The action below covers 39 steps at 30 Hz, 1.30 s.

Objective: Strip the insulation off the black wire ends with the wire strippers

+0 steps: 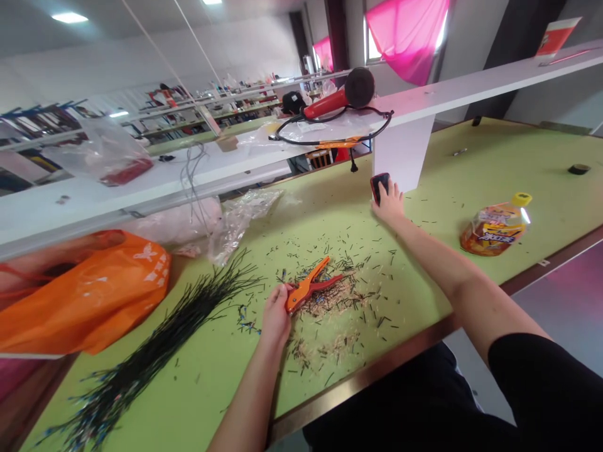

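Left hand (277, 314) holds orange pliers (305, 290); bottle label (497, 233) is illegible.

Marks on the bottle (494, 227) and orange bag (113, 285) are too blurred to read.

phone (377, 184): partly hidden by right fingers (391, 188) | orange bag (117, 270), left of left fingers (281, 291): cut off | distant clutter (166, 96) beyond both: blurred

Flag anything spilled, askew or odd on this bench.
Loose clippings are strewn over the green tabletop around and beneath the orange pliers, untidy beside the gathered black wires. A black plug also dangles below the shelf edge, apparently unplugged. Nothing looks clearly damaged.
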Each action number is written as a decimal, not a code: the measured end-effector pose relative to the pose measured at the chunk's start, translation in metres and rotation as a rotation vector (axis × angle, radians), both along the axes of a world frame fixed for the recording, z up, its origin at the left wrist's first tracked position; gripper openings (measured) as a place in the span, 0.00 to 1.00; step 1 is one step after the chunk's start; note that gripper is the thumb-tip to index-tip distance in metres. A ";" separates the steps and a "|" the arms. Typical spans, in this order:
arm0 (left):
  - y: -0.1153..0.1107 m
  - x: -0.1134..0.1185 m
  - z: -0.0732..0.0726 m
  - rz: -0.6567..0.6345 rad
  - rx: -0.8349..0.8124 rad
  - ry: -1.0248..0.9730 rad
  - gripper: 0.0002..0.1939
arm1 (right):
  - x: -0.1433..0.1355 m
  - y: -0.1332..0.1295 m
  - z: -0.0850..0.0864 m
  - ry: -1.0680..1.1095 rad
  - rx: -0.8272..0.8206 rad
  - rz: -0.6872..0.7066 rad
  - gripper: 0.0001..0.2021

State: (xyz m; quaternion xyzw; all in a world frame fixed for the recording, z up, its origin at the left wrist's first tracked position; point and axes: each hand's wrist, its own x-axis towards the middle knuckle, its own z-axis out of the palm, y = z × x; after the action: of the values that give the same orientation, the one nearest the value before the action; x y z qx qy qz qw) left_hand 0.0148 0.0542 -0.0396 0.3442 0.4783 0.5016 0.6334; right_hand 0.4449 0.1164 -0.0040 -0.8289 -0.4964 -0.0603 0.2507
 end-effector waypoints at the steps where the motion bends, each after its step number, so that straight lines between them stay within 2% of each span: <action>1: 0.000 0.000 0.000 0.004 -0.002 0.001 0.24 | 0.001 0.001 0.004 -0.004 0.055 -0.005 0.40; 4: 0.001 -0.003 0.000 0.010 -0.001 -0.009 0.24 | 0.002 -0.010 0.002 -0.011 0.110 0.016 0.38; 9: -0.001 -0.007 0.000 -0.013 0.025 -0.026 0.26 | -0.002 -0.045 -0.031 0.033 -0.012 0.053 0.38; 12: -0.004 -0.007 0.000 -0.031 0.042 -0.016 0.26 | -0.001 -0.050 -0.043 0.061 -0.028 0.018 0.40; 15: -0.005 -0.008 0.001 -0.045 0.046 0.009 0.25 | 0.002 -0.045 -0.045 0.045 -0.031 0.019 0.40; 19: -0.007 -0.008 0.001 -0.052 0.041 0.022 0.26 | 0.001 -0.036 -0.046 0.048 -0.144 0.041 0.42; 23: -0.008 -0.007 0.001 -0.039 0.034 0.035 0.28 | 0.001 -0.031 -0.052 0.030 -0.190 0.061 0.42; 29: -0.009 -0.008 0.003 -0.029 0.013 0.065 0.25 | 0.010 -0.030 -0.056 0.051 -0.067 -0.013 0.43; 34: -0.008 -0.008 0.003 -0.024 0.001 0.096 0.24 | 0.019 -0.028 -0.055 0.143 -0.147 -0.063 0.43; 39: -0.008 -0.007 0.004 -0.022 -0.007 0.109 0.28 | 0.017 -0.036 -0.059 0.100 -0.121 -0.089 0.43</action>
State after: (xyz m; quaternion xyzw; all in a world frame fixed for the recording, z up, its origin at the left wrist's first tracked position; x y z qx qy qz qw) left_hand 0.0082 0.0458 -0.0359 0.3740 0.5098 0.4736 0.6131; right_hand 0.4617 0.0806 -0.0630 -0.8657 -0.4487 0.0000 0.2218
